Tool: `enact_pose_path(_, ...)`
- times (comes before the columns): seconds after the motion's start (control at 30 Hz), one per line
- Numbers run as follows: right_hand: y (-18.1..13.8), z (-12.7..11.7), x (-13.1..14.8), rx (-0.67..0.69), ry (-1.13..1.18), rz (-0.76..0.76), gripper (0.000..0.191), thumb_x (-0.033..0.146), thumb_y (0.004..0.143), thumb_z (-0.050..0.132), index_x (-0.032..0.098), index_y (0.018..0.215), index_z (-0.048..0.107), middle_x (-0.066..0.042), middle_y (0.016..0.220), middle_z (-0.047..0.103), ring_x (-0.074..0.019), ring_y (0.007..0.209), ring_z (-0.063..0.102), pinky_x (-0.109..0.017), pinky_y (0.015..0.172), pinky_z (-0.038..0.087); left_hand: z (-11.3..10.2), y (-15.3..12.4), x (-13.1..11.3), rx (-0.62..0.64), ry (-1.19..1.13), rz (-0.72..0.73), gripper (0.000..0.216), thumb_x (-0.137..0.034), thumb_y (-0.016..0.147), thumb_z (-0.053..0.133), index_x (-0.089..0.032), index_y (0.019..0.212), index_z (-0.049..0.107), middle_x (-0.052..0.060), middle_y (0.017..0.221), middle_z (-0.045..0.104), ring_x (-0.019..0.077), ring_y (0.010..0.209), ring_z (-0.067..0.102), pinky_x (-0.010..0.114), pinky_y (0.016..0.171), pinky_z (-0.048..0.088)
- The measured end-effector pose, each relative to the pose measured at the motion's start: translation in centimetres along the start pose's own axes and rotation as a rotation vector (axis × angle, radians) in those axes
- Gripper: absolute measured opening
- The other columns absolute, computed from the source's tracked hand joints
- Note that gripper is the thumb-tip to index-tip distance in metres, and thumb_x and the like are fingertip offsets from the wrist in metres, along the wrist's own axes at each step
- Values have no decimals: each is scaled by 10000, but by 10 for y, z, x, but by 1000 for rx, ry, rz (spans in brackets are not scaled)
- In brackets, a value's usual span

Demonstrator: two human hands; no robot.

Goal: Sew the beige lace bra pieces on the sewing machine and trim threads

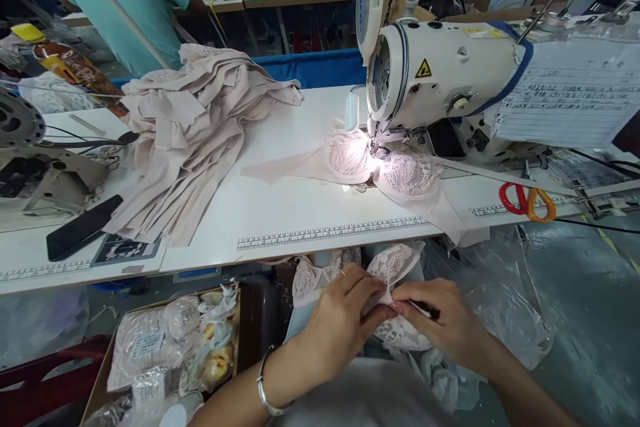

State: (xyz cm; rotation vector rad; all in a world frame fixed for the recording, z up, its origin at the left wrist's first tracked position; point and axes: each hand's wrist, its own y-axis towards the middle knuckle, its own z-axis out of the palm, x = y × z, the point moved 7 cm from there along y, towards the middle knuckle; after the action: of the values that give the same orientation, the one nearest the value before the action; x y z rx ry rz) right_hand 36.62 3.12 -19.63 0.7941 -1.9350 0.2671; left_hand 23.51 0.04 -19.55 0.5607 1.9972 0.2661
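Observation:
Over my lap, below the table's front edge, my left hand pinches the middle of a pale lace bra. My right hand meets it fingertip to fingertip on the same spot of fabric. A small dark object shows inside my right hand; its kind is mostly hidden. Up on the table, a second pale pink lace bra lies under the lit needle area of a white sewing machine, one cup on each side of the needle. Neither hand touches that one.
A heap of beige fabric strips lies left on the white table. Scissors with red and orange handles rest right. A cardboard box of packets stands lower left. Behind the table is a person in a teal shirt.

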Motion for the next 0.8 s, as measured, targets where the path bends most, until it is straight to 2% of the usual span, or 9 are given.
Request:
enact_pose_path(0.1,0,-4,4,-134,-113,-127,188,203,994,538,184,853,661,-37,774,603,-115,627,559,-224,566,446,-3,3,6,5,-16,-4,21,-151,996,595,-164,1002,579,69,947,592,207,854,563,283,754,461)
enact_pose_path(0.2,-2,-12,-2,-256,-281,-191,165,185,976,564,189,863,683,-117,1056,641,-139,703,610,-264,609,517,-11,4,14,-20,-93,-89,128,-55,934,600,-176,907,571,33,879,565,180,786,536,253,691,410)
enact_pose_path(0.3,-4,-7,-19,-169,-278,-227,242,96,985,479,196,994,698,-124,1237,647,-150,802,687,-245,648,575,-18,4,26,-32,-211,-221,157,-53,897,617,-182,828,560,7,816,537,165,745,502,240,653,365)
enact_pose_path(0.37,-6,-3,-32,-79,-204,-220,284,97,994,452,199,1090,699,-109,1243,661,-179,963,707,-237,740,609,-23,3,31,-42,-280,-261,136,-99,914,629,-186,823,577,6,811,538,166,751,498,243,659,361)
enact_pose_path(0.47,-8,-2,-50,-23,-141,-155,282,150,996,488,206,1177,697,-93,1255,662,-207,1133,662,-256,868,611,-33,0,40,-93,-341,-311,102,-176,927,663,-194,835,622,10,814,552,173,762,505,250,670,364)
enact_pose_path(0.57,-9,-3,-59,-17,-128,-110,341,131,991,466,221,1242,678,-85,1283,648,-196,1138,658,-257,867,615,-38,-4,48,-114,-360,-344,81,-205,909,699,-201,838,660,13,813,566,175,761,512,251,656,359)
enact_pose_path(0.67,-7,-9,-57,-97,-166,-165,384,85,976,452,222,1263,667,-90,1271,654,-200,1139,652,-290,881,614,-40,-5,48,-112,-347,-331,68,-205,890,725,-205,839,681,14,809,591,172,749,516,250,652,366)
enact_pose_path(0.73,-5,-16,-52,-178,-183,-213,304,105,970,513,215,1172,711,-91,1150,698,-204,1052,674,-311,856,614,-42,-5,47,-118,-319,-314,69,-191,882,725,-200,834,676,16,809,597,172,751,522,253,663,376)
enact_pose_path(0.8,-2,-21,-50,-190,-145,-188,155,188,959,604,207,990,755,-80,977,717,-195,889,686,-297,761,612,-46,-5,45,-130,-292,-288,86,-179,883,704,-191,812,656,19,804,588,177,762,526,261,680,382)
